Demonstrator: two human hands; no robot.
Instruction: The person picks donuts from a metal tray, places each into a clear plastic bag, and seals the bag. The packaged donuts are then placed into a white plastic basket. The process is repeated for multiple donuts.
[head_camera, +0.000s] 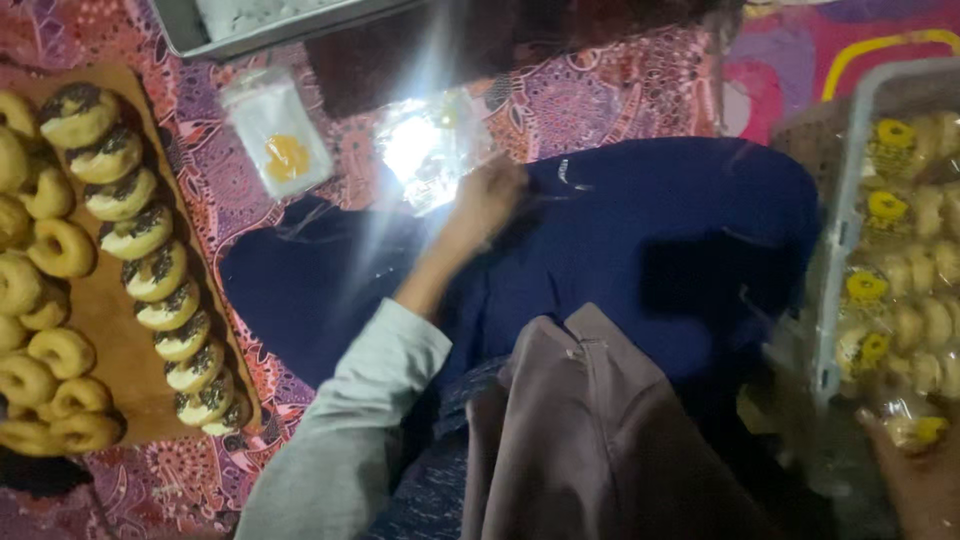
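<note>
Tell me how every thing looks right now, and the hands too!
Left hand: reaching out, touching the shiny clear bags.
Clear bags: lying flat, glaring with light.
Bag with yellow sticker: flat, apart from the hand.
Topped donuts: lined up on the board, unwrapped.
Plain donuts: heaped on the board, unwrapped.
Crate donuts: already bagged.
Right hand: by the crate; grip unclear.

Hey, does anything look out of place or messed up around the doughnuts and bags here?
Nothing looks spilled or damaged. One small clear bag with a yellow round mark lies askew on the patterned cloth, apart from the shiny bag under the left hand. The doughnuts sit in tidy rows.
</note>
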